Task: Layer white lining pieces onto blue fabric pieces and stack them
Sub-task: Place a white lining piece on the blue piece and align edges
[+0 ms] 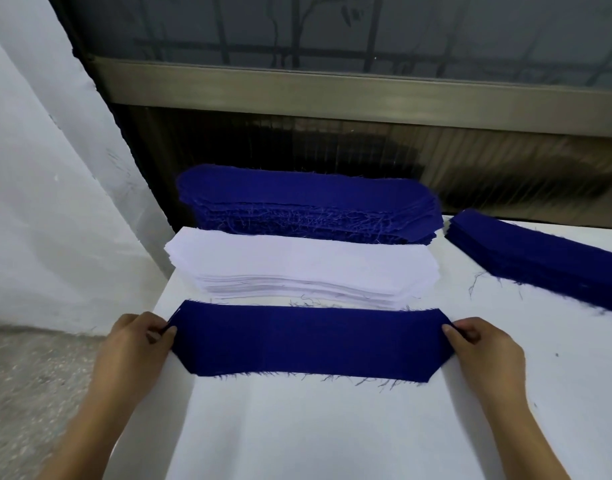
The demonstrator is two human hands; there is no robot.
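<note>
Blue fabric piece (308,341) is laid flat on the white bench (332,427) at the middle of the view. Its long frayed edges run left to right and both short ends are cut at a slant.

At 9 o'clock of the bench, a speckled floor (27,375) and a white wall (37,168) are seen. The left end of the piece is held by the left hand (138,344). Its grip is clamped on the cloth, with the thumb laid on top and the fingers curled at the edge.

At 12 o'clock of the piece, just beside its far edge, a stack of white lining pieces (297,268) is set squarely on the bench. Further toward 12 o'clock, touching the white stack's far side, a thicker stack of blue pieces (308,206) is placed at the bench's far edge, with threads hanging from its near face. A metal window frame (332,95) is seen beyond it.

At 3 o'clock, the right end of the piece is held by the right hand (481,348). Its grip is likewise clamped on the cloth, thumb on top.

At 2 o'clock, well apart from the piece, a second stack of blue pieces (540,261) is laid aslant and is cut off by the picture's right edge. Loose blue threads (477,282) are scattered on the bench between it and the white stack.
</note>
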